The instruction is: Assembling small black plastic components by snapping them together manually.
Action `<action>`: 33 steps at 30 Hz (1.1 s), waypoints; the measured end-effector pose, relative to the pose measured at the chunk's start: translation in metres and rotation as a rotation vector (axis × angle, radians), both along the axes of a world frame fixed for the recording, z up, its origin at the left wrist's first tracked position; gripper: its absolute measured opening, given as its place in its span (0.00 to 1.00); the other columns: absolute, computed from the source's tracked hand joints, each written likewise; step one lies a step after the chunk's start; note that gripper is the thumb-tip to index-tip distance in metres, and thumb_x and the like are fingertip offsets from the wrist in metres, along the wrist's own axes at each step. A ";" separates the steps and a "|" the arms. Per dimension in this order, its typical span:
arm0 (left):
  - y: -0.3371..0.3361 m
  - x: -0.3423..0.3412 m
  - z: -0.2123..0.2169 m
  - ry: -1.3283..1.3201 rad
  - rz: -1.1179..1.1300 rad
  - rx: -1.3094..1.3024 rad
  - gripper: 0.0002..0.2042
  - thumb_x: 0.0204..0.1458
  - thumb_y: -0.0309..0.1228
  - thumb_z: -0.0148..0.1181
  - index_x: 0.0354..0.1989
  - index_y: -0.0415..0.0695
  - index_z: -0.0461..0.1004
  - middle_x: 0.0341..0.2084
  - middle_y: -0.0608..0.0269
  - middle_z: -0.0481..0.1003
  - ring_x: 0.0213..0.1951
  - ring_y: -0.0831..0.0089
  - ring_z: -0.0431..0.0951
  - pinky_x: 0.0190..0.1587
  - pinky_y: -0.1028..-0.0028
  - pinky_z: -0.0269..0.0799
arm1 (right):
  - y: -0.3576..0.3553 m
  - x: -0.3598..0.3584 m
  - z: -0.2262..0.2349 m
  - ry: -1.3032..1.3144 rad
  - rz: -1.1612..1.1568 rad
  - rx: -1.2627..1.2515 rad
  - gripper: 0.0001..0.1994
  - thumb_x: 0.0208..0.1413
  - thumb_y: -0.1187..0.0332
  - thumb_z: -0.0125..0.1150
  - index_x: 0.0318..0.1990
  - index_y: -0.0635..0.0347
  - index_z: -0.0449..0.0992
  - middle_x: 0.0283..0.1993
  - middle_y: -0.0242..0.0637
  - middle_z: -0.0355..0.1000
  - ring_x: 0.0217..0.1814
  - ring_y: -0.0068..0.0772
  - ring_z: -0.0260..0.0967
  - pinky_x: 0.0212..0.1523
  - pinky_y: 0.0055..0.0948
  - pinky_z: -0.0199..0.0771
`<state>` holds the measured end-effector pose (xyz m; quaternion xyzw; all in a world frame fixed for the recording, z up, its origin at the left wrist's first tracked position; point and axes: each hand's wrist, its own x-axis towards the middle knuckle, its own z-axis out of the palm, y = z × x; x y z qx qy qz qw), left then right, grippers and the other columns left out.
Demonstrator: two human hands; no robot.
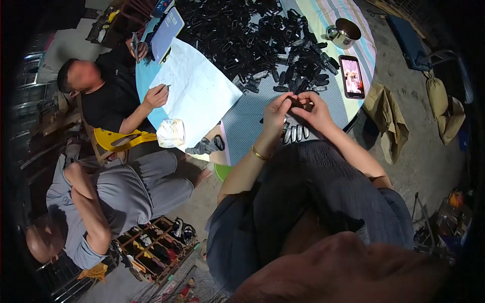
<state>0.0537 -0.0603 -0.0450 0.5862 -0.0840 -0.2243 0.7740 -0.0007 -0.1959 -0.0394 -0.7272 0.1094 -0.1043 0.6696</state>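
Note:
My left hand (277,112) and my right hand (317,113) meet over the near edge of the round table (237,126), both pinching one small dark part (299,103) between their fingertips. A gold bangle (259,153) sits on my left wrist. Just below my hands several finished dark and silver pieces (295,134) lie in a short row on the checked cloth. Beyond my hands a big heap of black plastic parts (252,40) covers the table's far half.
A lit phone (352,76) and a steel mug (345,32) lie at the table's right. A white paper sheet (197,91) lies left, where a seated person's hand (155,96) writes. Another person in grey (116,197) sits lower left beside a shoe rack (156,247). Sacks (442,101) stand right.

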 end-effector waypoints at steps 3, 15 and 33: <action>0.002 0.000 0.009 -0.132 -0.090 0.057 0.10 0.52 0.24 0.48 0.41 0.36 0.73 0.33 0.62 0.75 0.35 0.77 0.73 0.41 0.79 0.68 | -0.013 -0.001 -0.015 0.142 0.210 0.103 0.12 0.46 0.66 0.64 0.36 0.63 0.74 0.25 0.25 0.69 0.27 0.13 0.63 0.27 0.18 0.64; 0.008 0.005 -0.014 -0.255 -0.379 0.473 0.11 0.51 0.28 0.52 0.39 0.35 0.74 0.32 0.56 0.77 0.33 0.76 0.76 0.37 0.78 0.70 | -0.035 -0.021 -0.023 0.252 0.303 -0.574 0.21 0.42 0.61 0.66 0.43 0.63 0.71 0.33 0.44 0.69 0.32 0.42 0.70 0.33 0.34 0.69; -0.051 0.040 -0.048 -1.050 -0.057 1.164 0.14 0.38 0.31 0.63 0.31 0.40 0.66 0.31 0.53 0.65 0.35 0.57 0.70 0.34 0.65 0.69 | -0.093 0.096 -0.038 0.357 0.198 -1.037 0.37 0.33 0.62 0.70 0.55 0.58 0.59 0.42 0.53 0.66 0.43 0.54 0.68 0.41 0.41 0.70</action>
